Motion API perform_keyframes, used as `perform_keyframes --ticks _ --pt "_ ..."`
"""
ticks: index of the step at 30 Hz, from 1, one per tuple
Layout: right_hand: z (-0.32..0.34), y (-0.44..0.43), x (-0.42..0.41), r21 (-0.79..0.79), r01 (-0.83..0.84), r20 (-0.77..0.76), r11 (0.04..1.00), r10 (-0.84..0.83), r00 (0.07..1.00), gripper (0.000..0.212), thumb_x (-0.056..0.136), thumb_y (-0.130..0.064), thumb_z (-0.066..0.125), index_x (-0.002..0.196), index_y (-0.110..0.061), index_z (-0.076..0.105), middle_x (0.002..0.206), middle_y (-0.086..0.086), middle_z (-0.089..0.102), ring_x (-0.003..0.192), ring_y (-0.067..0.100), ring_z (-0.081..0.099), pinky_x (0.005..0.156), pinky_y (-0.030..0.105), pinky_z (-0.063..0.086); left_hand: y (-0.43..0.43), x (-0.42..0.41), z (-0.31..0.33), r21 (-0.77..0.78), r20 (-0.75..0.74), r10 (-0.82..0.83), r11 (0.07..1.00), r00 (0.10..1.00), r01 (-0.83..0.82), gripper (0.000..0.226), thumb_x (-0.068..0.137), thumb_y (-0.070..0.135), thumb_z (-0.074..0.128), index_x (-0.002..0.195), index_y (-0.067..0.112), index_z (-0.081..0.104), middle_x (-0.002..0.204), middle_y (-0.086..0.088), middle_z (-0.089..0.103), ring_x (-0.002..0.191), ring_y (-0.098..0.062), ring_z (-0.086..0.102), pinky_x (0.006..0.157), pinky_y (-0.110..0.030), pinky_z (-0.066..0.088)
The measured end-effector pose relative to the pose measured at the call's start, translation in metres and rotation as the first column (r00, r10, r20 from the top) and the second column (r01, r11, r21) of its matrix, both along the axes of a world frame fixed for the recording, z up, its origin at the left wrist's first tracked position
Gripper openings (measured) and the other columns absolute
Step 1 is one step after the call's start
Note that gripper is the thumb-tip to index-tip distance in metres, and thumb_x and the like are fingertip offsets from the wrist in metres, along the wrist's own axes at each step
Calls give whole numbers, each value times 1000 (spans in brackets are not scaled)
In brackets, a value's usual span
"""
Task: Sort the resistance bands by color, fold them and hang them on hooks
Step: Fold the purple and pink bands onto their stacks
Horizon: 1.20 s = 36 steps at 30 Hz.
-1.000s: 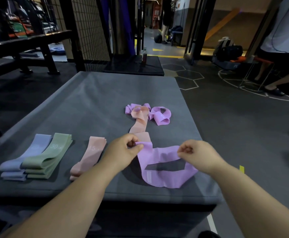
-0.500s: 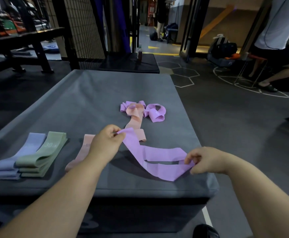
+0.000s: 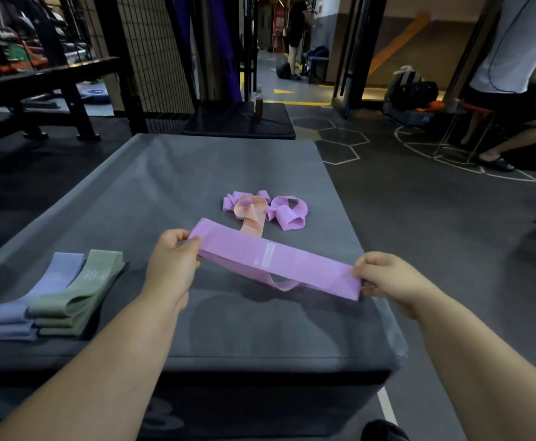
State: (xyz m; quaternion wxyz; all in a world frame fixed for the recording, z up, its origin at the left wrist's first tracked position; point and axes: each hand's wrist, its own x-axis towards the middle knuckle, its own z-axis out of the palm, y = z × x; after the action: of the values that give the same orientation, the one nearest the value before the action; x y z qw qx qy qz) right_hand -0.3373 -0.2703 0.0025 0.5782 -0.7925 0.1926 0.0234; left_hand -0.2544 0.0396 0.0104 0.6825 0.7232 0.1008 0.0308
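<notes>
A: Which step?
B: Folding. Over the box (image 3: 196, 173) you hold the purple band (image 3: 276, 265) outstretched, with the left hand (image 3: 172, 259) and right hand (image 3: 384, 276) each pinching one end.
A: Next?
B: Likely bring the ends together. The pile (image 3: 261, 211) lies beyond your grip and the stack (image 3: 56, 297) to its left. Neither obstructs.

- Peach band (image 3: 251, 214), centre: near end hidden behind the stretched purple band (image 3: 308, 265).
- Purple band, white label: print too small to read.
- Right hand (image 3: 384, 276): fingertips hidden behind the band's end.
- Lavender band (image 3: 50, 288), lower left: marking blurred.
- Seated person (image 3: 515, 68), upper right: cut off by the top edge.
- Dark object (image 3: 384, 431), bottom edge: cut off, cannot tell what it is.
</notes>
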Motion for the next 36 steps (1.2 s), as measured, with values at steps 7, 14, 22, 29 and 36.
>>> perform_keyframes --ticks 7,14,22,29,36 --pt "-14 -3 5 -114 57 0 992 -57 998 15 88 -9 68 78 -13 57 70 5 55 64 19 50 61 32 48 -2 1 -9 129 -3 -22 991 1000 22 26 87 -1 45 107 16 50 88 -1 64 68 -17 60 74 -35 54" --pt "-17 0 4 -486 20 35 873 -4 999 10 85 -14 71 89 -20 63 70 -5 49 62 9 45 55 16 35 -1 -3 -17 296 -20 -181 938 983 179 53 85 -10 35 119 26 55 104 -1 64 82 -18 60 64 -23 51" --pt "-21 7 2 -712 -55 -11 700 68 998 19 83 -23 68 102 -26 71 104 -1 54 96 18 57 84 26 43 1 -4 -26 328 -150 -257 898 955 294 36 87 -3 42 112 19 56 113 -6 62 82 -22 63 85 -46 57" --pt "-20 63 12 -746 -192 -29 637 256 966 21 91 -28 57 104 -30 73 110 1 57 107 22 57 87 26 44 -2 -9 -26 338 -130 -333 871 934 358 17 89 1 55 97 17 54 104 -4 59 80 -18 57 59 -27 53" --pt "-30 85 31 -731 -258 -154 632 216 964 23 90 -41 55 102 -24 64 111 2 48 96 26 60 82 33 49 4 -11 -25 404 -126 -429 801 894 442 13 90 10 56 92 23 53 95 2 61 71 -15 51 55 -22 44"
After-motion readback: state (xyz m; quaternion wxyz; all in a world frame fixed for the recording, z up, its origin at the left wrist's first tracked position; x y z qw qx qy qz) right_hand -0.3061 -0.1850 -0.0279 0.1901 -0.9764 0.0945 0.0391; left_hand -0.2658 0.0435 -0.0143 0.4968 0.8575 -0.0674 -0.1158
